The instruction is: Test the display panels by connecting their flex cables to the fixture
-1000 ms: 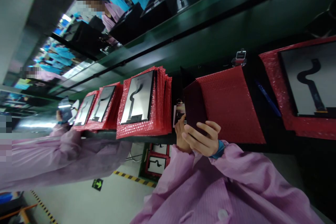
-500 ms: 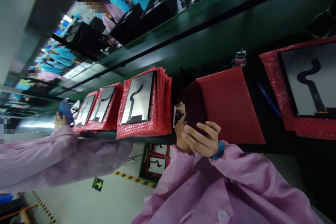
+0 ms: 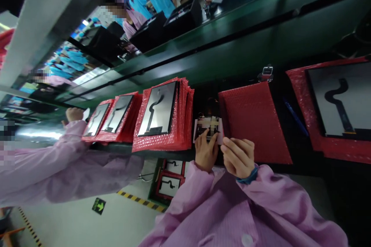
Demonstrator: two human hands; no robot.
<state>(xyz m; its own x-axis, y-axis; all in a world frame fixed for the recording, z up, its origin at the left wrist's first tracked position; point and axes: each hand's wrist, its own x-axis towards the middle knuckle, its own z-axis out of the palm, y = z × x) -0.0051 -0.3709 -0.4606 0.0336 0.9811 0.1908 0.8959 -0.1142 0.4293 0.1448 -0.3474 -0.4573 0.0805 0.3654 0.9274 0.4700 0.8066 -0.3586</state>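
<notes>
A long dark counter [image 3: 313, 170] runs across the view, carrying red bubble-wrap pieces. At the far right a large grey panel [image 3: 342, 100] with a black winding ribbon lies on red wrap. Left of centre a stack of red bubble-wrap sleeves [image 3: 185, 115] stands on edge, a like panel at its front; two smaller stacks [image 3: 113, 117] follow further left, where another person's hand [image 3: 74, 114] in a pink sleeve reaches.

The red bubble-wrap bag [image 3: 252, 123] lies flat on the counter in the middle, its long axis running away from the person, its near end toward the body. The right hand [image 3: 239, 156] rests on the bag's near left corner, fingers curled down on its edge; whether this grip pinches the bag or only presses it, I cannot tell. The bag stretches up and rightward from that hand.

Just left, a small label card [image 3: 208, 128] lies between bag and stack. The left hand [image 3: 206, 150] has fingers spread apart, tips pressing on the card.
</notes>
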